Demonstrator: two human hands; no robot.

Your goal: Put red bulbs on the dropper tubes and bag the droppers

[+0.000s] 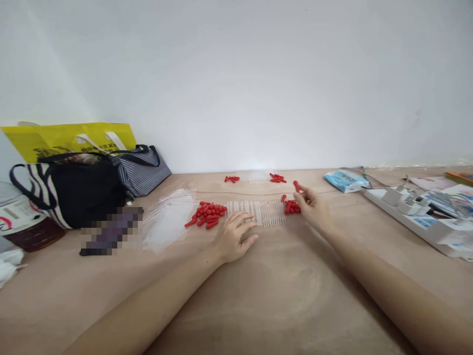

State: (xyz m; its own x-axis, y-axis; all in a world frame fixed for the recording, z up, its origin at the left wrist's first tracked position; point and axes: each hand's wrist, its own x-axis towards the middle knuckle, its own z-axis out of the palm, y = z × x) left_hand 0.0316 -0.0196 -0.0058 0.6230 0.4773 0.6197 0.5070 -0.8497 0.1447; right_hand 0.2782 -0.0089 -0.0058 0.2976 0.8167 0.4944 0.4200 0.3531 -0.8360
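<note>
plain pale wall [258, 88] behind light brown tabletop [266, 301]

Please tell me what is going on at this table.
A person's right hand holds up a red bulb between the fingertips, beside the right-hand pile of red bulbs. The left hand is spread at the left end of a row of thin clear tubes, which lies between that pile and a larger left-hand pile of red bulbs. Clear plastic bags lie further left.
</note>
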